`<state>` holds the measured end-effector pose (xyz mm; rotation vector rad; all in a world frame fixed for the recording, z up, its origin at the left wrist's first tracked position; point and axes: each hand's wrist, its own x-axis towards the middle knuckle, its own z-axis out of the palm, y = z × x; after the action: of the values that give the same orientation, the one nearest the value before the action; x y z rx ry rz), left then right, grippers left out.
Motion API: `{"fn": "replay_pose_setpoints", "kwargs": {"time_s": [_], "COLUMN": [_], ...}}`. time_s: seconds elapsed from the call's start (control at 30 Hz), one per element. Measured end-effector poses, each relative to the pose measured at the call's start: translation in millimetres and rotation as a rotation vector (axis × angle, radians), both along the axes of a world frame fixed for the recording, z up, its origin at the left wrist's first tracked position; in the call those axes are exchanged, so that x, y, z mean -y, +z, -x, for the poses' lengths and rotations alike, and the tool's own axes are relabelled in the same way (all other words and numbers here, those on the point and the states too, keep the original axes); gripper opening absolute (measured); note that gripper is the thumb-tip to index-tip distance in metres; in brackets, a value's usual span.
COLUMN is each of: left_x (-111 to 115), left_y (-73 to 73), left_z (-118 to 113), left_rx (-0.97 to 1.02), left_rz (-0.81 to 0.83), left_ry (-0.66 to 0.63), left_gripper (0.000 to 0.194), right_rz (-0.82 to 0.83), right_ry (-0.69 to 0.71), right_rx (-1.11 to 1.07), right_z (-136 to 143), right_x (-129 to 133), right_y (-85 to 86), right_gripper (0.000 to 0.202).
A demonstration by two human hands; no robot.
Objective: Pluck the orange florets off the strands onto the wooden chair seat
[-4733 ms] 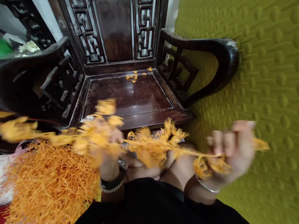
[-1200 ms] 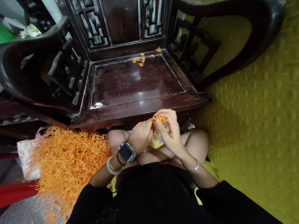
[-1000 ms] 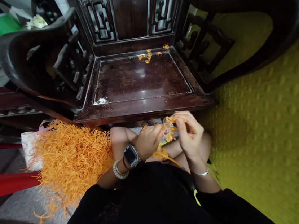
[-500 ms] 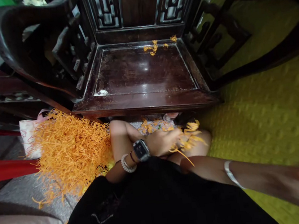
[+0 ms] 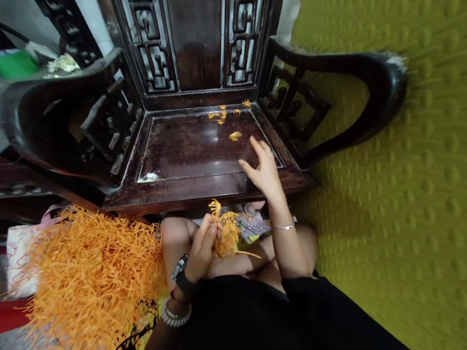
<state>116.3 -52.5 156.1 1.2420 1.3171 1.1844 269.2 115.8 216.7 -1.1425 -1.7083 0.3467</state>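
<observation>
My left hand [image 5: 202,240], with a watch at its wrist, is closed on a clump of orange cordyceps mushrooms [image 5: 227,240] over my crossed legs. One long strand sticks out of the clump to the right. My right hand [image 5: 263,170] is over the front right of the dark wooden chair seat [image 5: 183,152], thumb and fingers apart, holding nothing. Just beyond its fingertips is a small yellow-orange piece [image 5: 235,135]; whether it lies on the seat or is in the air I cannot tell. Small orange bits [image 5: 220,114] lie along the back of the seat.
A large heap of orange strands [image 5: 96,271] is on my left, beside a white bag [image 5: 18,261]. Curved chair arms [image 5: 384,88] flank the seat. A yellow textured surface [image 5: 425,208] fills the right side. A green container [image 5: 11,63] stands at far left.
My right hand has come from the far lower right to above the seat. A small yellow-orange piece now appears there. My left hand still holds its clump, and the view has shifted.
</observation>
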Motion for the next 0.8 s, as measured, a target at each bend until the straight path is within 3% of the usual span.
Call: {"fn": "replay_pose_setpoints", "kwargs": {"time_s": [0.07,0.13,0.23,0.3,0.4,0.5,0.57,0.67,0.8], "left_x": [-2,-5,-10,-13,-14,-9,-2,10,23], "left_y": [4.4,4.9,5.0,7.4,12.2,11.8,8.5,6.7,21.8], "left_z": [-1,-3,-6,-8,-12,-13,-12,-12,-16], "left_rx": [0.021,0.065,0.12,0.135,0.176,0.238,0.259,0.25,0.248], "left_rz": [-0.075,-0.12,-0.142,-0.152,-0.14,-0.066,0.012,0.093,0.009], "left_ry": [0.028,0.058,0.094,0.112,0.103,0.075,-0.027,-0.336,-0.595], "left_gripper": [0.034,0.035,0.034,0.036,0.042,0.048,0.05,0.052,0.053], "right_rz": [0.034,0.086,0.227,0.294,0.325,0.329,0.359,0.385,0.21], "right_ry": [0.063,0.169,0.482,0.614,0.54,0.524,0.614,0.696,0.761], "right_rx": [0.0,-0.086,-0.168,-0.088,0.117,0.151,0.033,-0.211,-0.31], "right_z": [7,8,6,4,-1,-11,-19,-29,-39], "right_x": [0,19,61,84,100,104,109,121,137], "right_y": [-12.6,-17.7,-12.1,-6.4,-5.1,-13.1,-20.5,-27.5,-12.0], "right_gripper": [0.031,0.024,0.027,0.028,0.024,0.037,0.048,0.055,0.057]}}
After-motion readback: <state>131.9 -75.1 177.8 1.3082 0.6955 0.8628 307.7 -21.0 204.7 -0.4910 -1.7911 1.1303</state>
